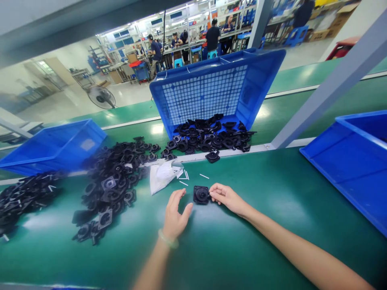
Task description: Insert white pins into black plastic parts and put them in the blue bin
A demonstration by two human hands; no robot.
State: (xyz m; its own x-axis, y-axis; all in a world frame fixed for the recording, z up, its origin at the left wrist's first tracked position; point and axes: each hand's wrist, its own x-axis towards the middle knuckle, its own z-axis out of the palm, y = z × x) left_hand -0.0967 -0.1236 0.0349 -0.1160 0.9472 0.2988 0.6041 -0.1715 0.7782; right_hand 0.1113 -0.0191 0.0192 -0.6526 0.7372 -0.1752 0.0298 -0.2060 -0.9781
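Observation:
A black square plastic part with a round centre (200, 194) lies on the green work surface (242, 249) between my hands. My right hand (225, 196) pinches it at its right edge, fingertips closed together. To its left, my left hand (177, 213) is open, thumb and fingers apart, touching nothing; a pale green bangle (168, 239) circles that wrist. Just beyond are a clear bag of white sticks (163, 176) and several loose white sticks (183, 175). A similar black part (213, 156) lies farther back.
A tipped blue crate (205, 92) spills black parts (211, 137) at the back. More black parts (116, 185) are heaped at left, beside a blue bin (54, 145). Another blue bin (347, 161) stands right, near a slanting grey post (326, 92). People sit at benches beyond.

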